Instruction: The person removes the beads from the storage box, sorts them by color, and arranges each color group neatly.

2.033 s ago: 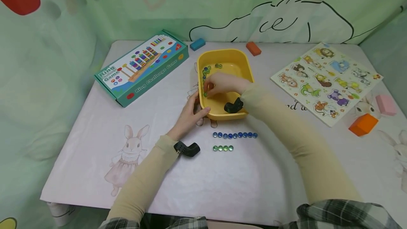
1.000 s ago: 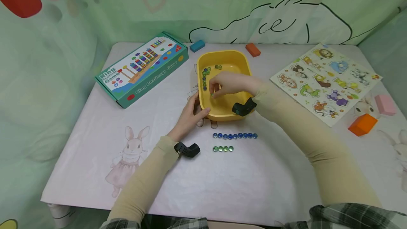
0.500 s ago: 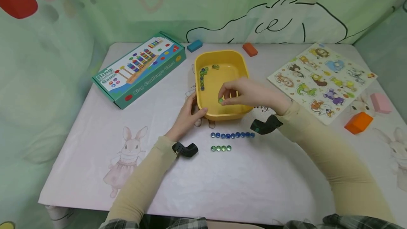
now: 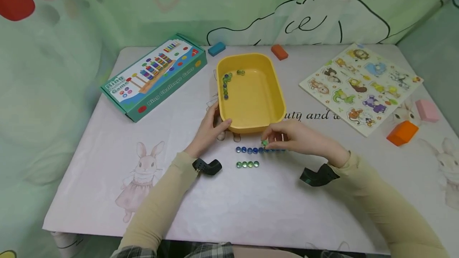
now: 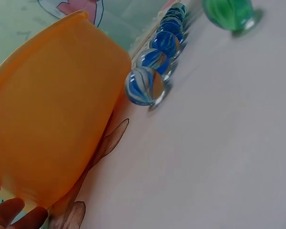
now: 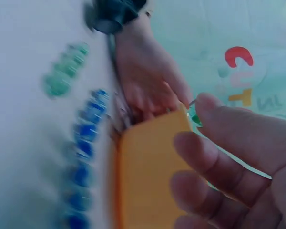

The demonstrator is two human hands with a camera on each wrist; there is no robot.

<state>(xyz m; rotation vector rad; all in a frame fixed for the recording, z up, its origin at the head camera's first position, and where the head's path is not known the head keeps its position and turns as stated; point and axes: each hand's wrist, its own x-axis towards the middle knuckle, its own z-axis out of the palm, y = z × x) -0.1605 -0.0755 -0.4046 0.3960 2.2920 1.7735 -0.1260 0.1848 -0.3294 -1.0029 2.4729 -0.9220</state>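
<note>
Head view shows the person's right hand (image 4: 297, 140) pinching a small green glass marble (image 4: 264, 143) between thumb and fingertip, just above the table (image 4: 107, 138) and just in front of the near wall of the yellow plastic tub (image 4: 276, 90); the marble hangs over the right part of the row of blue glass marbles (image 4: 251, 150). The left hand (image 4: 209, 130) rests against the tub's near left corner, thumb on the rim, fingers lightly curled along the wall — it steadies rather than lifts.

A shorter row of green glass marbles (image 4: 247, 164) lies just nearer the table's front edge, parallel to the blue row; both lines run left to right along the table, so their long axis follows that front edge. More marbles (image 4: 226, 85) remain inside the tub along its left wall.

The held marble is probably hard, smooth and slippery, light for its size, and likely to roll once freed — being round it has no long axis and points nowhere; a fingertip pinch across its middle seems the only sound hold.

Right wrist view is blurred, yet the green marble (image 6: 194, 117) shows at the fingertip; left wrist view shows the blue row (image 5: 155, 71) beside the tub's wall (image 5: 52, 114).
</note>
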